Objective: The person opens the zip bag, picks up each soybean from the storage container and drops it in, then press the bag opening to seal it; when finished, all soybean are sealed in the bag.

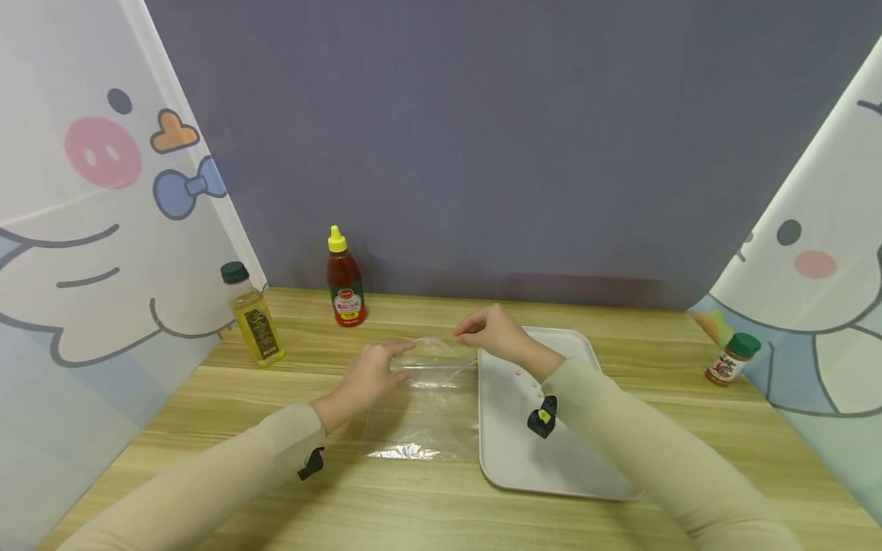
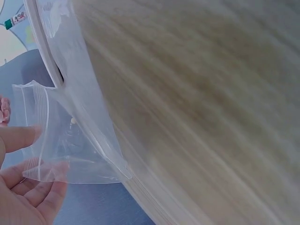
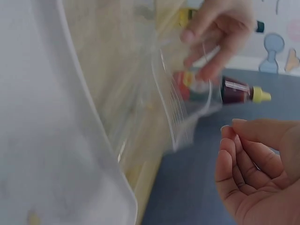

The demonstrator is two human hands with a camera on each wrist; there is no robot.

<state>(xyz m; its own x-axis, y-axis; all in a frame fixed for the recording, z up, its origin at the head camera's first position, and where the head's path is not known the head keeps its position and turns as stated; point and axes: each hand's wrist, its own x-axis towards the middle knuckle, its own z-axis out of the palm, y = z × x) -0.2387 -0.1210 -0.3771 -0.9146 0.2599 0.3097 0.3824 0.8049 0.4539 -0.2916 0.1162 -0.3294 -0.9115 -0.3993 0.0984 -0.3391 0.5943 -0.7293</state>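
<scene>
A clear zip-lock bag (image 1: 423, 417) lies flat beside the tray, its mouth end lifted and spread. My left hand (image 1: 372, 375) holds the mouth edge, thumb on one side and fingers behind the film. Inside the bag is a small cream-coloured bit (image 2: 73, 120). My right hand (image 1: 498, 333) is raised beside the mouth, above the tray's far left corner. Its thumb and forefinger tips meet, the other fingers curled; nothing shows between the tips. Several small pale bits (image 1: 517, 374) lie on the white tray (image 1: 510, 451), partly hidden by my right forearm.
An oil bottle (image 1: 256, 321) stands at the back left, with a ketchup bottle (image 1: 347, 287) to its right. A small green-capped jar (image 1: 732, 360) is at the far right. A grey panel (image 1: 441, 153) closes off the back; printed side panels flank the wooden table (image 1: 310, 490).
</scene>
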